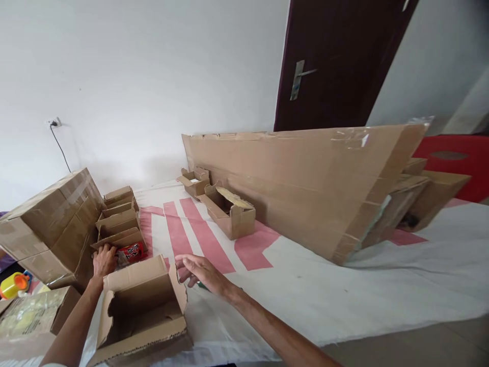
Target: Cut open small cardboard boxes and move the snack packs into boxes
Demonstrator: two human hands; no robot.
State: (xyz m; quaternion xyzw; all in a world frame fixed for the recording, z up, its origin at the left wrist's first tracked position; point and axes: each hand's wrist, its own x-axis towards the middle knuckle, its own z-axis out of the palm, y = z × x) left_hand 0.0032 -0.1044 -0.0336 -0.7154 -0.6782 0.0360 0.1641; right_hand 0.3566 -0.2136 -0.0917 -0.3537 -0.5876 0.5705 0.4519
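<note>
An open cardboard box (143, 336) stands close in front of me, its inside bare in the part that shows. Beyond its far flap, my left hand (104, 261) has its fingers bent down at the near edge of a row of small open boxes (120, 216). Right beside those fingers is a red printed packet (130, 253), partly hidden by the flap; what the fingers grip, if anything, is hidden. At the box's right flap hovers my right hand (202, 272), open, its fingers apart and curved, holding nothing. A small green thing (203, 287) shows beneath it.
Large taped cartons (53, 219) stand at the left, near a yellow and orange object (14, 285). A long cardboard panel (298, 183) stands across the table, with two open boxes (231, 216) before it. A red chair (458, 163) is at the right.
</note>
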